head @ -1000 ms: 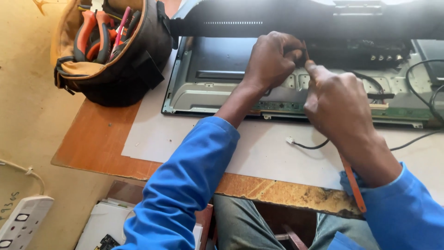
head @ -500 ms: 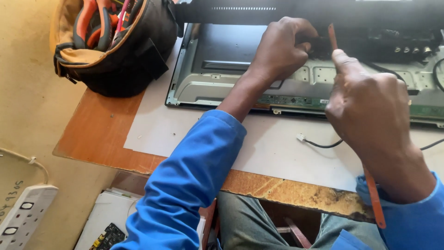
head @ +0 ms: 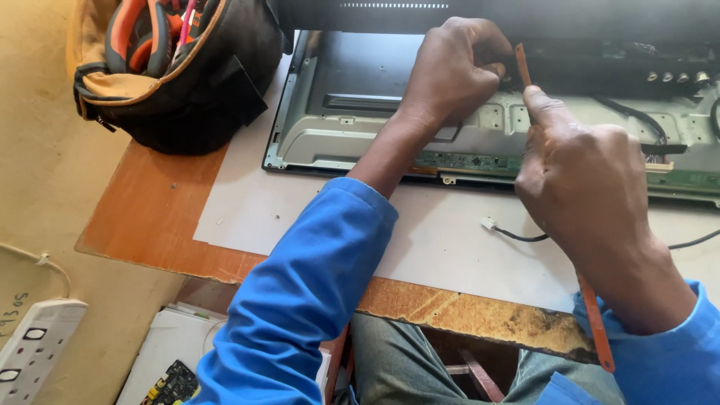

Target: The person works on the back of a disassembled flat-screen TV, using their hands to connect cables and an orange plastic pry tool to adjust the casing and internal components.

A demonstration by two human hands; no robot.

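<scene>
An opened flat-screen panel (head: 352, 112) lies on its face on the table, with its metal back and a green circuit strip (head: 465, 161) exposed. My left hand (head: 454, 71) curls its fingers against the edge of the black housing (head: 600, 71) at the panel's top. What the fingers pinch is hidden. My right hand (head: 585, 180) grips a thin orange blade (head: 523, 64). The blade's tip points up beside my left fingers, and its tail (head: 598, 330) runs down along my wrist.
A black and orange tool bag (head: 180, 67) stands at the table's far left. A white sheet (head: 450, 247) covers the wooden table (head: 142, 217). A loose black cable with a white plug (head: 517, 234) lies by my right hand. A power strip (head: 34, 349) is on the floor.
My right hand has drawn slightly away from my left, and the blade's tip now shows above my thumb. The view has shifted, and the hands stay at the same spot on the panel.
</scene>
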